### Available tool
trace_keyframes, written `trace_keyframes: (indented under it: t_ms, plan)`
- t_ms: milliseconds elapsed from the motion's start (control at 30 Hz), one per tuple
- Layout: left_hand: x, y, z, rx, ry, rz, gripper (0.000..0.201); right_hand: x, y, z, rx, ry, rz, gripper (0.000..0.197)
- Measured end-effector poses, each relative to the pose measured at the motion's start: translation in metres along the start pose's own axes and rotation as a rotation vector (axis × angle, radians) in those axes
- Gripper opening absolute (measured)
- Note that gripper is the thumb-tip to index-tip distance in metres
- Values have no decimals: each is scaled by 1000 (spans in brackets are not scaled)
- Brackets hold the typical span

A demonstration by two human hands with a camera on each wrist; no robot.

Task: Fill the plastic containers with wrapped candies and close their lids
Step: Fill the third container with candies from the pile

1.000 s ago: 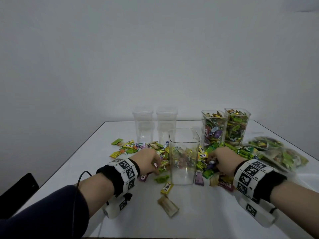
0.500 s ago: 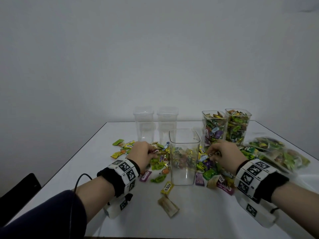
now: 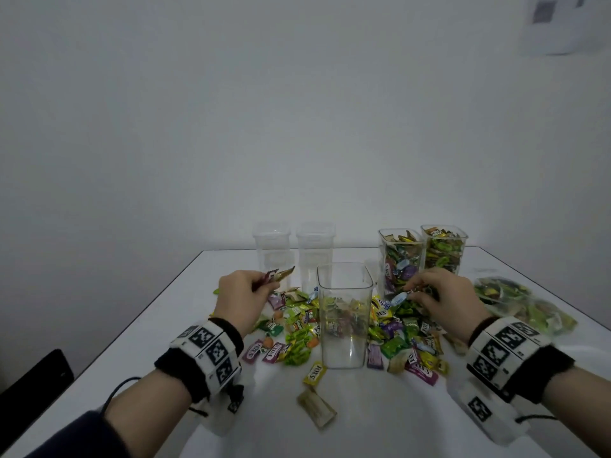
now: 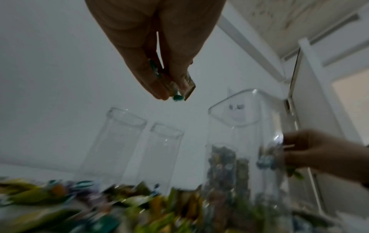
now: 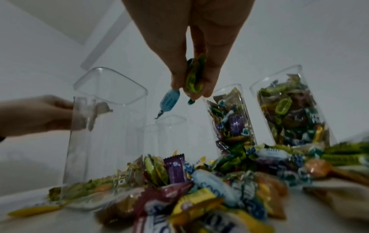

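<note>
An empty clear container (image 3: 344, 312) stands open at the table's middle, with loose wrapped candies (image 3: 297, 328) spread around its base. My left hand (image 3: 246, 294) hovers left of its rim and pinches a few candies (image 3: 277, 276), seen also in the left wrist view as wrappers (image 4: 179, 88) between the fingertips. Right of the container, my right hand (image 3: 439, 299) is raised off the pile and pinches a pale blue candy (image 5: 170, 100) and a green one (image 5: 194, 75).
Two empty clear containers (image 3: 272, 256) (image 3: 314, 256) stand behind. Two candy-filled containers (image 3: 400, 262) (image 3: 443, 249) stand at the back right. Bags of candy (image 3: 525, 302) lie at the right edge. Two stray candies (image 3: 315, 406) lie near the front.
Both hands have lifted off the candy piles, each with candies pinched, and risen toward the rim of the middle container.
</note>
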State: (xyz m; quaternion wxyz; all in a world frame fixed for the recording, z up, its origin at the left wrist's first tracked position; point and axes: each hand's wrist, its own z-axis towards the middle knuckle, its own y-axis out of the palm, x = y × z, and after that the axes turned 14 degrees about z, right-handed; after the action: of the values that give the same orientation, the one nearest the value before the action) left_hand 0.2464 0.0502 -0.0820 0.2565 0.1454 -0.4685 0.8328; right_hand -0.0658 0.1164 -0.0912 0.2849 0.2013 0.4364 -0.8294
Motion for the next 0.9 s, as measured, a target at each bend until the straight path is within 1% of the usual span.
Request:
trace_keyframes:
  t_ms: [100, 167, 200, 267, 400, 467, 533, 567, 700, 833, 900]
  plan:
    - [13, -14, -3, 52, -13, -132, 11, -6, -8, -5, 29, -58, -1, 7]
    - [29, -23, -2, 33, 19, -223, 7, -12, -13, -5, 52, -96, -11, 7]
    - [39, -28, -2, 13, 58, -227, 7, -16, -15, -4, 68, -108, -12, 7]
    - [59, -35, 2, -44, 164, -155, 10, -23, -21, 0, 110, -122, 4, 8]
    - [91, -40, 16, -195, 318, 127, 20, -40, -30, 7, 176, -139, 43, 9]
    - [102, -36, 20, -279, 372, 240, 20, -47, -32, 8, 181, -160, 58, 10]
    - [108, -30, 22, -359, 396, 295, 19, -54, -32, 8, 183, -185, 80, 12]
    - [110, -26, 23, -377, 400, 308, 19, -57, -32, 8, 183, -193, 90, 13]
    - [110, -18, 24, -348, 423, 303, 12, -64, -30, 12, 178, -184, 99, 14]
    - [106, -15, 23, -305, 448, 261, 14, -67, -26, 17, 179, -175, 111, 11]
    - [106, -13, 21, -306, 459, 226, 18, -70, -22, 19, 164, -169, 127, 11]
